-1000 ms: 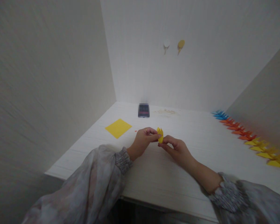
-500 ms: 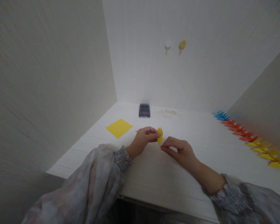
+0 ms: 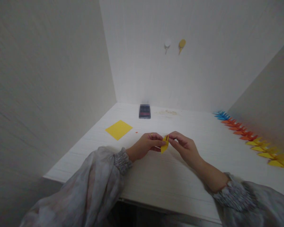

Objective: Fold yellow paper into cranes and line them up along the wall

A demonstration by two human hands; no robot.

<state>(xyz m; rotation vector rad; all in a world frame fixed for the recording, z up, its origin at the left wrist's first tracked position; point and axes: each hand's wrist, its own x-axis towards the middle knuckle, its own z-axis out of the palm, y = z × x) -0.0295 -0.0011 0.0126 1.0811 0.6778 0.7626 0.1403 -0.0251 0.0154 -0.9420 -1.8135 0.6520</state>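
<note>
A small piece of folded yellow origami paper (image 3: 164, 147) is held over the white table, tilted, with its narrow end pointing down. My left hand (image 3: 146, 145) pinches it from the left between thumb and fingers. At its upper right tip, the thumb and fingertips of my right hand (image 3: 186, 147) are closed on the paper; the exact fold under them is too small to make out. Flat on the table to the left lies a square sheet of yellow paper (image 3: 119, 130). Near my left hand is a tiny orange scrap (image 3: 136, 132).
Several folded paper cranes, blue (image 3: 221, 115), orange (image 3: 240, 130) and yellow (image 3: 266, 151), form a row along the right side. A dark blurred rectangular object (image 3: 144, 112) lies near the back wall. Two hooks, one white (image 3: 167, 45) and one yellow (image 3: 182, 43), are on that wall.
My right hand has moved up from below the folded paper to its upper tip and closed there. The paper has tilted and come slightly lower in my left hand.
</note>
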